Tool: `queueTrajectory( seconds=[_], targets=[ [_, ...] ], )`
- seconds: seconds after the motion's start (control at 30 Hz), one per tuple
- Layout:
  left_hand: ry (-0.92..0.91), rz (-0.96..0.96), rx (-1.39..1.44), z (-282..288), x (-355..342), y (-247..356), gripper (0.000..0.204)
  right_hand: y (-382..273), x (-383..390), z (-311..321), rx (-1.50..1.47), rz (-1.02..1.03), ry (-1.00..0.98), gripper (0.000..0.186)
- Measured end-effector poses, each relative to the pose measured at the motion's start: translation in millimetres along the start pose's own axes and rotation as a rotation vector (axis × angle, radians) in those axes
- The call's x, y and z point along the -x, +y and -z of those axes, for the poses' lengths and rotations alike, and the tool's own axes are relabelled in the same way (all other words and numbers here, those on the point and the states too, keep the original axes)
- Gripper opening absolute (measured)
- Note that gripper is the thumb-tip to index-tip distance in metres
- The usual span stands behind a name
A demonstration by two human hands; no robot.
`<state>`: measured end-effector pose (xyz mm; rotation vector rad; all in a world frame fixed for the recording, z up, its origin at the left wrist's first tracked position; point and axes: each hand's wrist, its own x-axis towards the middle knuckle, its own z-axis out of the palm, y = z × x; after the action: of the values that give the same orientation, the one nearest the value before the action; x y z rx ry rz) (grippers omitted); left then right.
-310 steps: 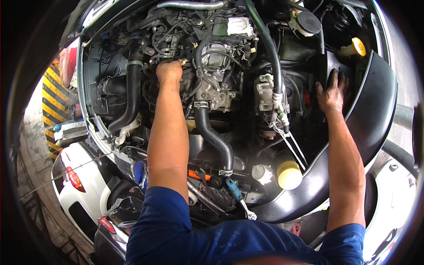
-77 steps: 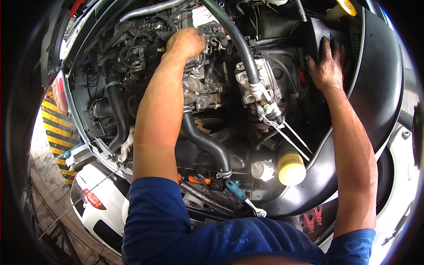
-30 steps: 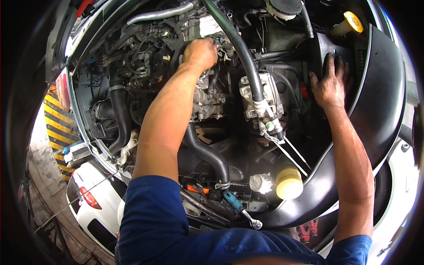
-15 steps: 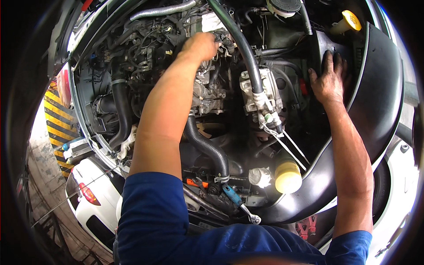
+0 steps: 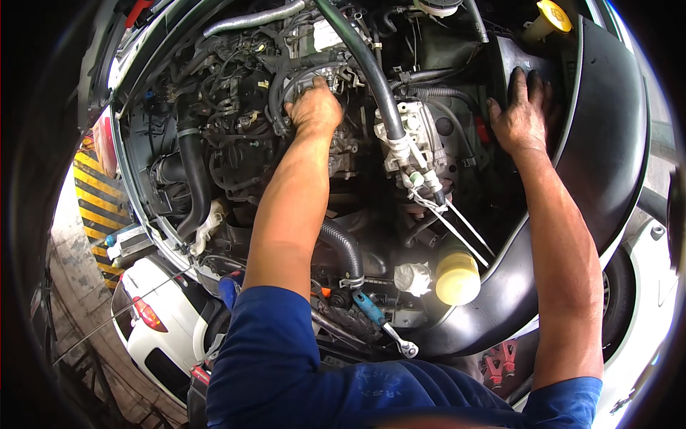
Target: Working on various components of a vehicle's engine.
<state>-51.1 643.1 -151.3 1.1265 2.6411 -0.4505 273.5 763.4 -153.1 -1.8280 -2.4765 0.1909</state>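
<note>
In the head view, my left hand (image 5: pixel 315 109) reaches into the engine (image 5: pixel 236 157), its fingers curled among cables and grimy metal fittings just below a white label; what they grip, if anything, is hidden. My right hand (image 5: pixel 520 118) rests with blackened, spread fingers on a dark metal panel (image 5: pixel 511 56) inside the curved black fender (image 5: pixel 607 121). Between my arms a thick black hose (image 5: pixel 386 96) runs down to a pale metal component (image 5: pixel 424 132) hung with white ties.
A blue-handled ratchet (image 5: pixel 382 322), a crumpled white wad (image 5: pixel 412 277) and a pale yellow reservoir (image 5: pixel 457 281) sit along the front. A yellow-capped filler (image 5: pixel 550 18) is top right. Outside lie a white car (image 5: pixel 150 336), a striped floor band (image 5: pixel 100 214) and red stands (image 5: pixel 500 361).
My left hand has shifted down from beside the upper white label onto lower fittings, its forearm now more upright. My right hand keeps its place on the panel; the view has moved slightly.
</note>
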Motion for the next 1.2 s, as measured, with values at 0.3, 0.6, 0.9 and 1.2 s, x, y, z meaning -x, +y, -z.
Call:
queueTrajectory(
  seconds=[0.3,0.6,0.9,1.2],
  targets=[
    [0.331,-0.259,-0.005,-25,13,-14,0.042,-3,1,4,0.036,-0.008,0.026,0.08],
    [0.006,-0.134,-0.082,-8,22,3,0.03,2,0,-1,-0.009,-0.005,0.01,0.077],
    [0.226,-0.248,-0.057,-23,24,-9,0.028,3,0,-3,-0.033,0.007,0.031,0.078],
    [0.251,-0.24,-0.039,-26,22,-10,0.026,4,-1,-7,-0.062,0.031,0.093,0.079]
  ],
)
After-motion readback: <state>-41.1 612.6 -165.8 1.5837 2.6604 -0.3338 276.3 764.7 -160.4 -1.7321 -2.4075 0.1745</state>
